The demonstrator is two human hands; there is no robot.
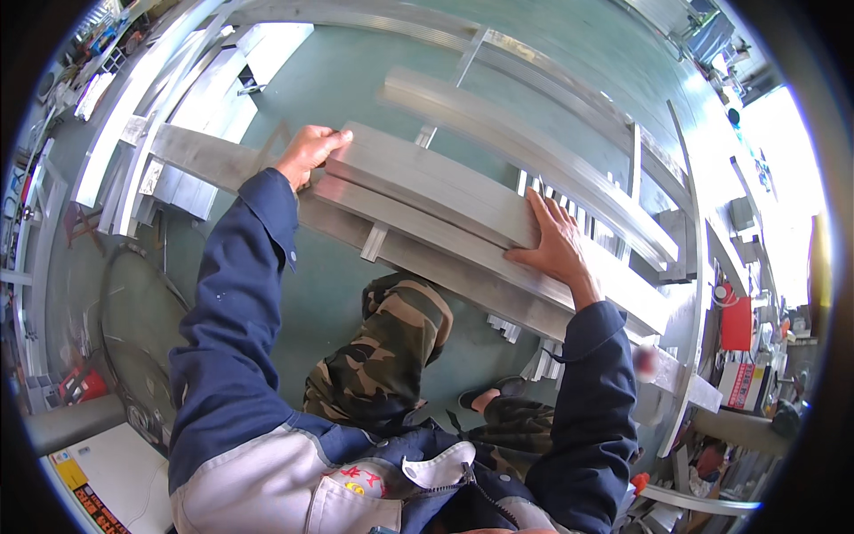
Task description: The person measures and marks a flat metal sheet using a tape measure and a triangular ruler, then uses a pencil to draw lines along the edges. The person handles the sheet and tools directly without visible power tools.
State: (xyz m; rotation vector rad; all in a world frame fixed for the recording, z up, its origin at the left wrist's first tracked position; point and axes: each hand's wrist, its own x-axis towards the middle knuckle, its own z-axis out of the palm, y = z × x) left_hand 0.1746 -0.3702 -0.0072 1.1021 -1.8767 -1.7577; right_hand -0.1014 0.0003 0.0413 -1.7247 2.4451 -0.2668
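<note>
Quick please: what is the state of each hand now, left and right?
Left hand: closed, gripping the end of the top aluminium bar.
Right hand: open, fingers spread, palm pressing flat on the same bar.

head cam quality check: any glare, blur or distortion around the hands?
Head view: strong fisheye, the aluminium bars bow toward the rim and the corners go black; right edge is blown out by daylight; left hand and right hand are reasonably sharp; a soft sheen, not glare, on the metal; a blurred spot sits by the right sleeve.
</note>
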